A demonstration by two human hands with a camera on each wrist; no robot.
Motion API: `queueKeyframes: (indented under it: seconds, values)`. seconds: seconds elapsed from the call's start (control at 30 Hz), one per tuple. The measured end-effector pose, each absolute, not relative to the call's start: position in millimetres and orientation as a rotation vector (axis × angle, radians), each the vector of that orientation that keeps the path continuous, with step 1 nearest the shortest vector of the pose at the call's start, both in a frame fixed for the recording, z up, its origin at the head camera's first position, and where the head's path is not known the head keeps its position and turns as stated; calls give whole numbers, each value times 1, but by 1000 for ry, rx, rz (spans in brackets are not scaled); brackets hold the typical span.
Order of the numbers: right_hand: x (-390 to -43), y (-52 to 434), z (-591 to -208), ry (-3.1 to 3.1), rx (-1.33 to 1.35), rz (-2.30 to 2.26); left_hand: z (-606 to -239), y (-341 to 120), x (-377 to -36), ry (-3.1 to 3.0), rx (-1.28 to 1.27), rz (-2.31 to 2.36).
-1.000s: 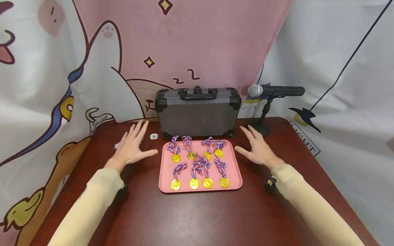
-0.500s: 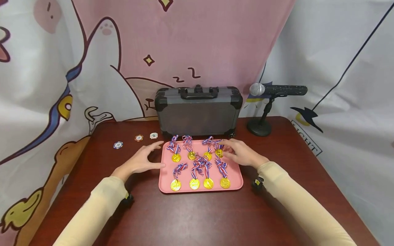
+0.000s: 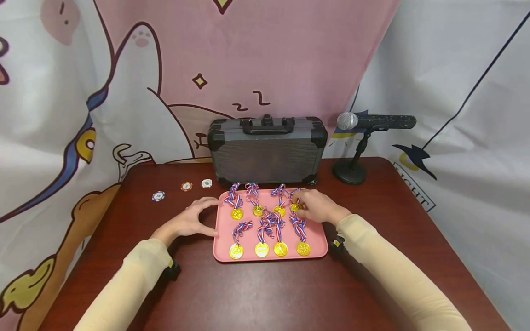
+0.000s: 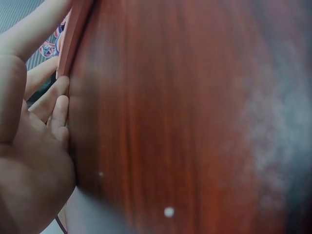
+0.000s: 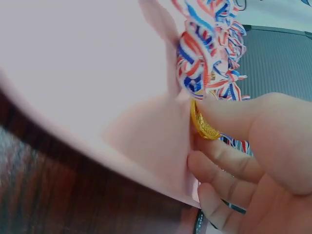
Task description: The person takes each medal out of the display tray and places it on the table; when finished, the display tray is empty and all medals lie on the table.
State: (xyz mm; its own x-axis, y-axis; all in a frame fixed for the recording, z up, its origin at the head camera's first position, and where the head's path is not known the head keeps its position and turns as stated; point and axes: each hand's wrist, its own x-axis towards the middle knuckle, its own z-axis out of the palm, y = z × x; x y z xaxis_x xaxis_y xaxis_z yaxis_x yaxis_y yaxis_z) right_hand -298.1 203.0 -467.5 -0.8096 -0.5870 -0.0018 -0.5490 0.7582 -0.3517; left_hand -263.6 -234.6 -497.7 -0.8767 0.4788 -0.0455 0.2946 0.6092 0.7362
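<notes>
Where a dark red wooden table fills the lower half of the head view, a cartoon-printed curtain in pink and white hangs behind it. A grey hard case stands at the centre, a microphone on a stand to its right, and three poker chips lie in a row at centre left.

A pink tray sits in front of the case, its long axis running left to right. On it lie eight gold medals in two rows, their striped ribbons trailing toward the top of the frame. The medal at the upper right of the tray points its ribbon up toward the case.

The right hand rests over that corner; the right wrist view shows thumb and fingers pinched together on the medal, which is tipped up on edge off the tray. The left hand lies at the tray's left edge, fingers loosely curved and spread; the left wrist view shows fingertips against the tray rim, clasping nothing.
</notes>
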Motion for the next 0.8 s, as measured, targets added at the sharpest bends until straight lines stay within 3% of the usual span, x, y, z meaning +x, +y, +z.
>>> queueKeyframes:
  seconds: [0.47,0.8]
  values:
    - [-303,255,-441,2603,-613,-1271,-502,-237,-265,2589,680,1131]
    - [-310,307,-421,2748,-438,-1307,-501,-237,-265,2581,653,1111]
